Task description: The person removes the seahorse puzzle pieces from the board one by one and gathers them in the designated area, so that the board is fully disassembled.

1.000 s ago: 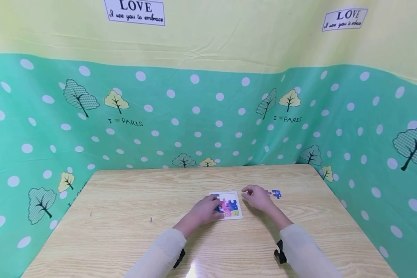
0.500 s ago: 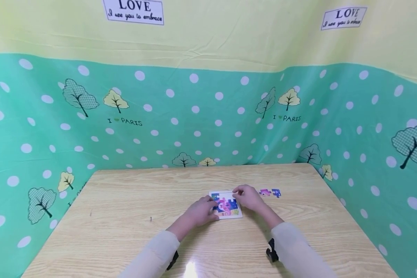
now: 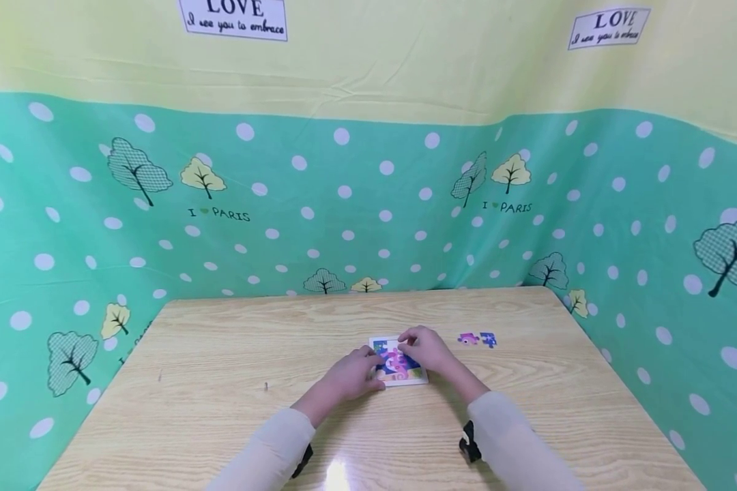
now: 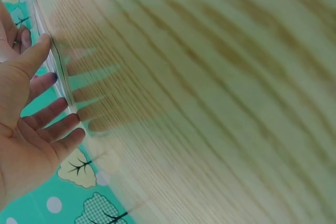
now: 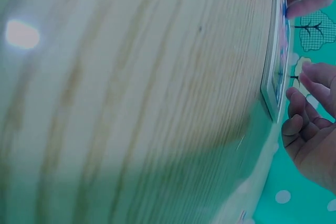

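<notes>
A small jigsaw puzzle in a white tray [image 3: 408, 383] lies on the table, its picture a pink figure on blue. My left hand [image 3: 351, 375] rests along the tray's left side, fingers spread and fairly straight, as the left wrist view also shows. Over the puzzle's upper right part is my right hand [image 3: 426, 348], thumb and forefinger together in a pinch. The puzzle piece between them is largely hidden by the fingertips. A pink puzzle piece [image 3: 467, 339] and a blue puzzle piece [image 3: 488, 339] lie to the right of the tray.
The wood-grain table [image 3: 233, 341] carries a tiny dark mark [image 3: 266, 387] left of the hands. A green and yellow patterned cloth [image 3: 344, 204] hangs behind and along both sides.
My right hand has moved left from beside the tray to over the puzzle, uncovering the pink loose piece. The left hand has shifted slightly left and stays at the tray.
</notes>
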`<state>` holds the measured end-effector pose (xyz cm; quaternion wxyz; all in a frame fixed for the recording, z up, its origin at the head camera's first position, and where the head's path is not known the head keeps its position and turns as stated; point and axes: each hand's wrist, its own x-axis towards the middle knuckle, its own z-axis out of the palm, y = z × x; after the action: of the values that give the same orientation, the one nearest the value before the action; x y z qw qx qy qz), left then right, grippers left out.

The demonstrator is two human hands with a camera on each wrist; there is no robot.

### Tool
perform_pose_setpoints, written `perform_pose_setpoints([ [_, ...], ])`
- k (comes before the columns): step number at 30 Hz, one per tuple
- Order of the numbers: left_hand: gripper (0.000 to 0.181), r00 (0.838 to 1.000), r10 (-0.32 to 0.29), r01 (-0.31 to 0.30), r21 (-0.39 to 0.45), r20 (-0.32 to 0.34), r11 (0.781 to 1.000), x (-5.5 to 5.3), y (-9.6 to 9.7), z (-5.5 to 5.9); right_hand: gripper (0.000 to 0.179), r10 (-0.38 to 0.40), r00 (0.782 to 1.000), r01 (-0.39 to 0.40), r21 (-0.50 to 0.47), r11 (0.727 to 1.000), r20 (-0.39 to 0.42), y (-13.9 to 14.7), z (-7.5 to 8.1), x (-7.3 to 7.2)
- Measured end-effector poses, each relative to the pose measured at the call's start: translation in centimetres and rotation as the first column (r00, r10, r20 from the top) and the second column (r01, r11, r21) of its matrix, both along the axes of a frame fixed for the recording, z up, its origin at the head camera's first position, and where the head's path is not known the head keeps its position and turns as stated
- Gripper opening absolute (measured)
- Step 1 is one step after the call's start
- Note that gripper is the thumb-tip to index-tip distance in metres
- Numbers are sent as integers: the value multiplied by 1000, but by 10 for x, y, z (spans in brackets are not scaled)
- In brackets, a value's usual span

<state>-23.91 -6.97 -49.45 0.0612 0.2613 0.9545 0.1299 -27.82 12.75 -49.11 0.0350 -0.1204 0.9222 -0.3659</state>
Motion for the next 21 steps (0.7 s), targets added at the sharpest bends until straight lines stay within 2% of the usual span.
perform_pose_setpoints([
  [10,53,1000,0,0,13,-5,1000,0,-1,-3,16,50,999,-49,-1,999,9,-12,-2,-1],
  [21,52,1000,-12,14,38,-29,999,-2,-1,-7,16,33,999,-33,13,999,17,-17,-6,-2],
])
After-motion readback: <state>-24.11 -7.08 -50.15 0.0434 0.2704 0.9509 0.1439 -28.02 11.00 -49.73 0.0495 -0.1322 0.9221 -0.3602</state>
